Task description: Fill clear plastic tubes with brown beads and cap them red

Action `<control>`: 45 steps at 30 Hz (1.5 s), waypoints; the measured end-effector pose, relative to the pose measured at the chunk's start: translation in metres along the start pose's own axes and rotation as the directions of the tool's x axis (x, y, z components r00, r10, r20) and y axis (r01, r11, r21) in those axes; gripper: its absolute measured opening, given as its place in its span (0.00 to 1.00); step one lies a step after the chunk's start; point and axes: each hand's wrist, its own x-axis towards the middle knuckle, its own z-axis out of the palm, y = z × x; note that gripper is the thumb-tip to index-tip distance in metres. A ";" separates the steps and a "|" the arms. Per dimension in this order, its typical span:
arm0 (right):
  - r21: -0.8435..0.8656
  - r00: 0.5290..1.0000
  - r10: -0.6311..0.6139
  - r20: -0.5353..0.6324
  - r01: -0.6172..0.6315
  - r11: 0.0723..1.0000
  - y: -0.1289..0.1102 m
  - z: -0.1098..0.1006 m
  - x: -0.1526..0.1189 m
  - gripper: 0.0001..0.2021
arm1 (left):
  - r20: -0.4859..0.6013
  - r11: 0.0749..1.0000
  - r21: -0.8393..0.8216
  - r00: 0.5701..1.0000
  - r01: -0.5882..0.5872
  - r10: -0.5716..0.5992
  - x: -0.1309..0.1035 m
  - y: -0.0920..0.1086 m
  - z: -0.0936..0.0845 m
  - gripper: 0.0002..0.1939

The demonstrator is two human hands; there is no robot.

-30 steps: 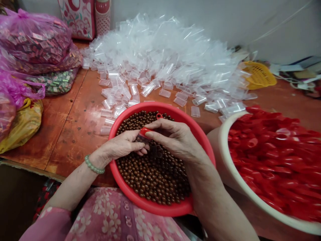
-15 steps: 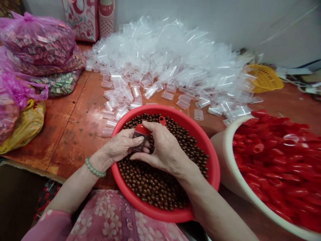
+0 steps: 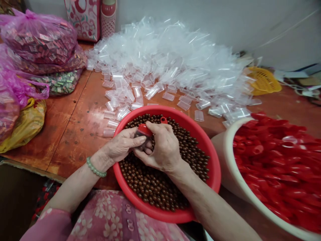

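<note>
Over a red basin (image 3: 217, 167) of shiny brown balls (image 3: 147, 187), my left hand (image 3: 122, 144) grips a small clear container (image 3: 142, 140) with a red cap (image 3: 144, 130). Dark contents show through its wall. My right hand (image 3: 164, 144) closes round the same container from the right, its thumb by the cap and other fingers near the lower end. Just behind the right hand's knuckles, a red ring-shaped piece (image 3: 164, 119) shows; what it joins is hidden. A green bead bracelet (image 3: 95, 168) circles my left wrist.
Clear plastic tubes (image 3: 170, 57) lie heaped behind the basin. At the right stands a white tub (image 3: 233, 160) full of red caps (image 3: 278, 170). Filled pink bags (image 3: 40, 40) and a yellow bag (image 3: 27, 124) sit at the left. A yellow basket (image 3: 265, 80) rests at the back right.
My right thumb and fingers have closed in around the container; the thumb has drawn nearer the left hand. The whole view has shifted slightly.
</note>
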 end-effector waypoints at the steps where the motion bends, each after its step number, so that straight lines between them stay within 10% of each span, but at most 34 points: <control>1: -0.004 1.000 -0.008 -0.001 0.008 1.000 0.000 0.000 0.000 0.35 | 0.006 1.000 -0.001 1.000 0.004 -0.004 0.000 0.000 0.000 0.18; 10: 0.050 0.997 0.001 0.078 -0.004 0.999 0.000 -0.004 0.003 0.31 | -0.054 0.994 -0.058 0.994 0.092 -0.095 0.006 0.002 0.001 0.24; 17: 0.132 0.979 0.053 0.197 -0.080 0.988 0.003 -0.001 0.000 0.36 | -0.280 0.977 -0.112 0.938 0.181 -0.206 0.016 0.004 0.007 0.24; 24: 0.133 0.994 -0.012 0.107 -0.003 0.991 0.001 -0.008 0.003 0.32 | -0.541 0.997 0.017 0.839 0.079 -0.057 0.018 0.003 0.035 0.16; 33: 0.158 0.997 -0.029 0.071 0.017 0.987 0.005 -0.011 -0.001 0.33 | -0.600 0.993 0.111 0.799 0.038 0.037 0.021 -0.003 0.043 0.15; 37: 0.215 0.995 0.044 0.090 -0.062 0.975 0.014 -0.015 0.002 0.33 | -0.452 0.999 0.011 0.891 0.043 -0.034 0.017 0.000 0.035 0.24; 41: 0.095 0.936 0.273 -0.224 -0.258 0.961 0.024 -0.026 0.001 0.38 | -0.394 0.997 0.032 0.916 -0.065 0.072 0.008 0.007 0.024 0.32; 45: -0.035 0.987 0.011 -0.159 -0.017 0.999 0.022 -0.025 0.001 0.41 | -0.444 0.981 0.097 0.875 -0.168 0.194 0.002 0.008 0.018 0.30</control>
